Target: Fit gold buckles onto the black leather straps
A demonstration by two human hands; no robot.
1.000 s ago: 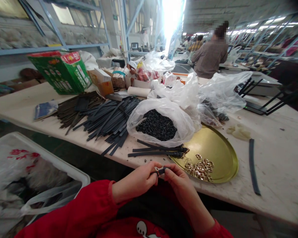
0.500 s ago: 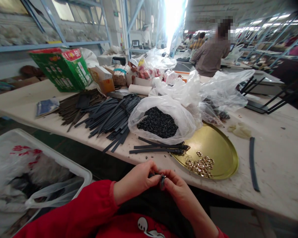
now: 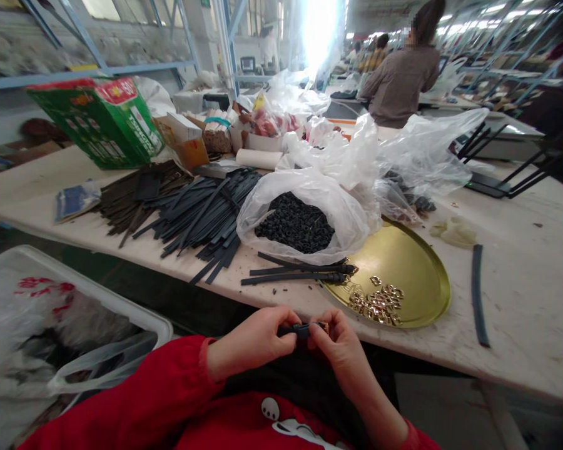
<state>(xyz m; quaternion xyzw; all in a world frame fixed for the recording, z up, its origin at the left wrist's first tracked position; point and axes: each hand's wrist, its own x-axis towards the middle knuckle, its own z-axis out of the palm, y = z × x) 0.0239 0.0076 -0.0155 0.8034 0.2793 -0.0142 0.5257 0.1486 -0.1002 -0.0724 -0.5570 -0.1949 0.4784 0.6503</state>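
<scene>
Strap (image 3: pixel 302 331), dark, of which I see only a short part, is held between my two hands, in front of the near edge of the surface (image 3: pixel 525 306). The fingers of my left hand (image 3: pixel 260 336) are closed on one end, and those of my right hand (image 3: pixel 338 340) pinch the other, where a bit of shiny metal (image 3: pixel 325 326) shows, too small for me to tell its shape. Beyond my hands lie a few dark strips (image 3: pixel 286 276), their right ends reaching the edge of a golden tray (image 3: pixel 408 250). On this tray are many small metal rings (image 3: pixel 380 303). Behind these strips is an open plastic bag (image 3: pixel 344 244) with small black pieces (image 3: pixel 295 225) inside. To its left spreads a heap of similar strips (image 3: pixel 206 206). Right of the tray lies one single strip (image 3: pixel 478 294). Farther back, a person (image 3: pixel 400 90) in a brown top is seen from behind.
</scene>
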